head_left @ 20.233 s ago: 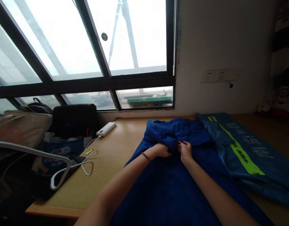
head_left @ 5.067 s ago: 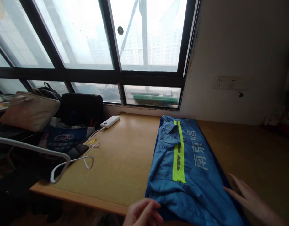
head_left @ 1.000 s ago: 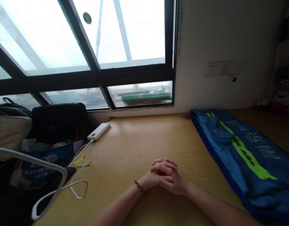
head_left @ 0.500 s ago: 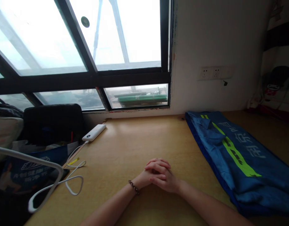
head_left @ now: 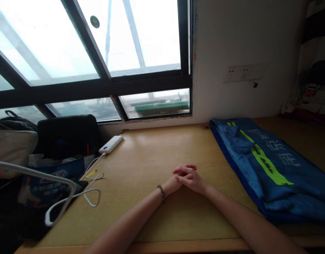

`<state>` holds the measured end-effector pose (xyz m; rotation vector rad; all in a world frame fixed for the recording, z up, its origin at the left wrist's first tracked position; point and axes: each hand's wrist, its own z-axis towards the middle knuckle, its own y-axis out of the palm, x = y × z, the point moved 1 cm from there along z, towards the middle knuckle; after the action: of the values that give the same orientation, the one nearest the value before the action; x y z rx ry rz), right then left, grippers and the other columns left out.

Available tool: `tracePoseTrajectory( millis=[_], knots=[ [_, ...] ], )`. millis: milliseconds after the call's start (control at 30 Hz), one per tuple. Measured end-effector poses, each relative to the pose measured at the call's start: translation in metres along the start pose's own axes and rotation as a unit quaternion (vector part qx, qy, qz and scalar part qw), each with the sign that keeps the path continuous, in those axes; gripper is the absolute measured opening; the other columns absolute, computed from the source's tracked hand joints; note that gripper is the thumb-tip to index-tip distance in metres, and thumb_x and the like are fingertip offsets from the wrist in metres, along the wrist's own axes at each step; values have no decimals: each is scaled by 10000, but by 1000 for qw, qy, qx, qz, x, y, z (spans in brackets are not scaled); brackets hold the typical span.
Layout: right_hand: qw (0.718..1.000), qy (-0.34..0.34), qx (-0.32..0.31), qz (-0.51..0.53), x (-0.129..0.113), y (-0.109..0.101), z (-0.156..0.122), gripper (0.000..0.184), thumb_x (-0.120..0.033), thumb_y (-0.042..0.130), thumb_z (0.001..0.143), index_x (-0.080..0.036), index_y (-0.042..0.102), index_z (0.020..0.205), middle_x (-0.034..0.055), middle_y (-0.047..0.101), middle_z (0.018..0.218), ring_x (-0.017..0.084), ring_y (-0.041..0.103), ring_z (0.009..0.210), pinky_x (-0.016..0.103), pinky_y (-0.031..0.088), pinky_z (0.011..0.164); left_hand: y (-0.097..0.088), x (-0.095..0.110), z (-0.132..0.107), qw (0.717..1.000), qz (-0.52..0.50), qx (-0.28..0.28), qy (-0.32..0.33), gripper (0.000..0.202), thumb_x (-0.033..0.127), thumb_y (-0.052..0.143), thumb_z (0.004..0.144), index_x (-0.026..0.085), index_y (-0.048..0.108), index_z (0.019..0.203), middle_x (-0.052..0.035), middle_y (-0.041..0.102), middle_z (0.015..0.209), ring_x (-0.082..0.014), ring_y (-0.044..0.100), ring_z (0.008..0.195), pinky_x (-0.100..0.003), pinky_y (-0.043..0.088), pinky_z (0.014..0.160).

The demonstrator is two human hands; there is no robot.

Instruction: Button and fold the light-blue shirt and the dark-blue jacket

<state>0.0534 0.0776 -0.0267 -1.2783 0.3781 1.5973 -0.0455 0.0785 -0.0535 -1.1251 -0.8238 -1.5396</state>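
My left hand [head_left: 172, 183] and my right hand [head_left: 196, 182] are clasped together over the wooden table [head_left: 151, 155], their fingers laced through each other. A dark beaded bracelet [head_left: 161, 193] circles my left wrist. No object shows between the palms, though their inner side is hidden. To the right of my hands lies a folded blue garment [head_left: 260, 176] with a bright yellow-green strip and pale lettering. On the far left part of the tabletop is a white power bank [head_left: 111, 144], apart from both hands, with a white cable [head_left: 92, 188] plugged into it.
A thicker white loop [head_left: 72, 187] crosses in front at the left. Beyond the table's left edge sit a black bag or case [head_left: 68, 135] and a blue printed bag [head_left: 52, 180]. A window [head_left: 141, 38] and a wall socket [head_left: 238, 73] are behind the table.
The view has shifted, so the table's front edge now shows at the bottom. My clasped hands appear higher and a little further right, still joined.
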Motion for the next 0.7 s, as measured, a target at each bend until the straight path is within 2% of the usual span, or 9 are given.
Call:
tracePoseTrajectory(
  millis=[133, 267, 567, 700],
  knots=[
    [1000, 9, 11, 3, 3, 3, 2, 200, -226, 527, 766, -210, 602, 951, 6, 596, 903, 145, 537, 874, 260, 426, 788, -3, -12, 0, 998, -56, -30, 2, 323, 273, 509, 696, 167, 596, 988, -89, 583, 1002, -256, 526, 999, -366, 422, 860],
    [999, 31, 20, 9, 1, 4, 3, 200, -223, 519, 767, -213, 602, 948, 4, 598, 902, 142, 542, 863, 252, 428, 774, -9, -20, -2, 995, -92, -36, -8, 277, 267, 530, 686, 175, 624, 930, -100, 602, 969, -267, 544, 966, -381, 427, 865],
    [999, 42, 27, -2, -1, 7, 2, 206, -229, 510, 767, -215, 593, 955, 8, 593, 915, 145, 542, 873, 262, 428, 784, -11, -13, -3, 995, -86, -51, 4, 320, 304, 557, 670, 184, 611, 962, -90, 592, 998, -268, 532, 970, -381, 428, 857],
    [999, 33, 26, -11, -4, 8, 1, 209, -230, 514, 765, -217, 590, 959, 9, 591, 922, 149, 538, 885, 270, 426, 795, -9, -7, -3, 999, -37, -16, -16, 256, 305, 538, 657, 188, 629, 867, -75, 612, 919, -258, 549, 927, -368, 442, 817]
  ],
)
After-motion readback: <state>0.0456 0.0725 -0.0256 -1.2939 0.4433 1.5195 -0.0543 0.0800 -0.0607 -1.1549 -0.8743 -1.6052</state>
